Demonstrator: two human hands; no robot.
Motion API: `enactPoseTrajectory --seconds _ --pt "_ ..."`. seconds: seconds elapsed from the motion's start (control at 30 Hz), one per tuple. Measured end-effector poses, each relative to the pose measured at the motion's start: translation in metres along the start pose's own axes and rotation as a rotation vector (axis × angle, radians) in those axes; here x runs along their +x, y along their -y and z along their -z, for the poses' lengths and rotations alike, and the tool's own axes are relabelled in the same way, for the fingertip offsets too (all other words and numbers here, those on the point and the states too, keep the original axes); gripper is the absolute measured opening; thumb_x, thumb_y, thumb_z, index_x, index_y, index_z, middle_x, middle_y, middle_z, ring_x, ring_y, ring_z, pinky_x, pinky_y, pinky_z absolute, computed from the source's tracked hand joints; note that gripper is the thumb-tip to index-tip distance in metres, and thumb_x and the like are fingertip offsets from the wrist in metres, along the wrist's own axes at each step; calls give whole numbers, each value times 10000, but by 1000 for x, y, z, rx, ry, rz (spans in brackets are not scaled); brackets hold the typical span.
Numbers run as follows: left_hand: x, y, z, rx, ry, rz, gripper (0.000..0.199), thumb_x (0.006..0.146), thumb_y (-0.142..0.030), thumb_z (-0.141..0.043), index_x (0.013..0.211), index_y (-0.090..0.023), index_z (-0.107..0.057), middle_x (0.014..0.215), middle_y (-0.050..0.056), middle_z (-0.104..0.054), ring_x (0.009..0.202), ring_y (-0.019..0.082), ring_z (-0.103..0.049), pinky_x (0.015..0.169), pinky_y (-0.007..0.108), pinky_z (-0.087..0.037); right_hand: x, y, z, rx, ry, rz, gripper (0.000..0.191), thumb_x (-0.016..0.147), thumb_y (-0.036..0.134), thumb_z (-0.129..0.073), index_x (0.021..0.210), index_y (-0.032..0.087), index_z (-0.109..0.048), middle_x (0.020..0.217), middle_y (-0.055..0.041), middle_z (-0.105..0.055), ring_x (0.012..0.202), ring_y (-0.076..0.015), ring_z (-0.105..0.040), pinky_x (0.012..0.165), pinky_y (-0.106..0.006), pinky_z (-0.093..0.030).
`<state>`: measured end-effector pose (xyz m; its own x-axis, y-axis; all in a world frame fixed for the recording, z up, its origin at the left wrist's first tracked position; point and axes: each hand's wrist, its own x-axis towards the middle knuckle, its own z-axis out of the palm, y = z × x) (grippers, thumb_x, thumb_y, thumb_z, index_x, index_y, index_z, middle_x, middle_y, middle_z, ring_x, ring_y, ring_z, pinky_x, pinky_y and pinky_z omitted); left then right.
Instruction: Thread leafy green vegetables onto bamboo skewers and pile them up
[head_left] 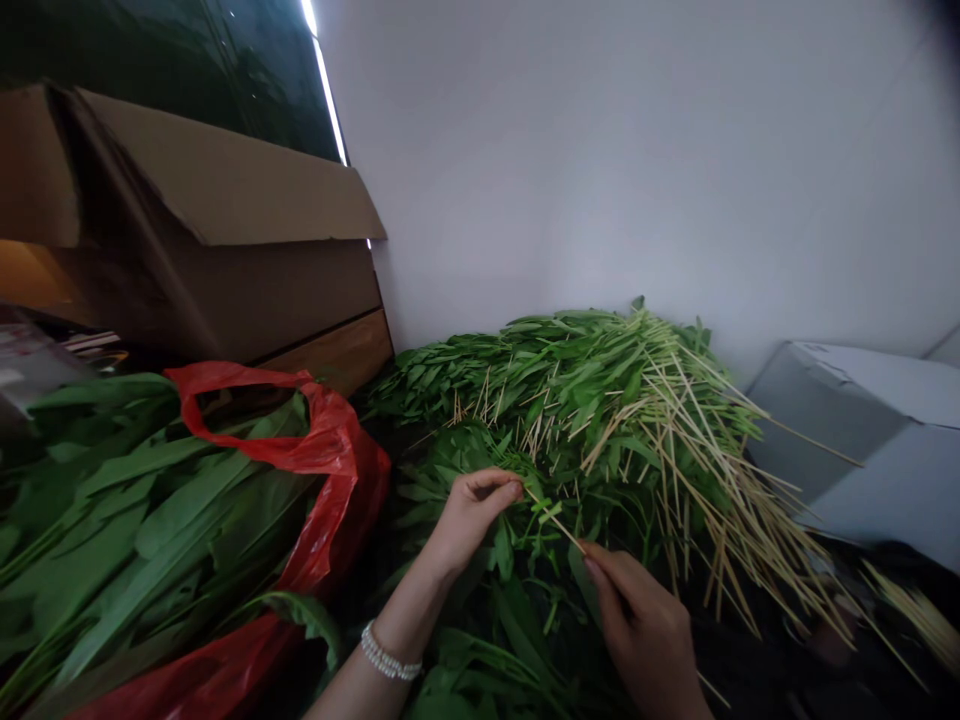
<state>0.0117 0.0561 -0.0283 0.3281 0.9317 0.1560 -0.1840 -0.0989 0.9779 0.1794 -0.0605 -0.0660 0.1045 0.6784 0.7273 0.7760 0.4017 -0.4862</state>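
Note:
A thin wooden skewer runs between my two hands, with short green stem pieces on it near my left fingers. My left hand, with a beaded bracelet on the wrist, pinches at the skewer's upper left end. The lower right part of the skewer is between the thumb and forefinger of my right hand. Loose green leaves lie beneath and around both hands. Behind them is a large heap of leafy greens on skewers, whose bare sticks point to the lower right.
A red plastic bag full of broad leaves stands at the left. Behind it is an open cardboard box. A white box sits at the right, with more bare sticks below it. A pale wall rises behind.

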Motion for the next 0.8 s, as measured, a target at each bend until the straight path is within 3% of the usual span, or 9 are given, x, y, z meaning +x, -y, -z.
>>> enactPoseTrajectory --seconds 0.6,0.8 --pt "0 8 -1 168 102 -103 175 736 -370 -715 723 -201 -758 744 61 -636 757 195 -584 727 299 -466 -6 -5 -7 51 -11 -48 222 933 235 -452 993 197 -663 827 -40 -700 736 -140 -680 674 -210 -543" --pt "1 8 2 407 153 -271 264 856 -382 -566 768 -220 -756 748 61 -678 858 227 -573 857 361 -428 -6 -6 -5 50 21 -74 229 941 237 -443 1021 204 -654 843 -39 -687 766 -140 -673 688 -214 -534"
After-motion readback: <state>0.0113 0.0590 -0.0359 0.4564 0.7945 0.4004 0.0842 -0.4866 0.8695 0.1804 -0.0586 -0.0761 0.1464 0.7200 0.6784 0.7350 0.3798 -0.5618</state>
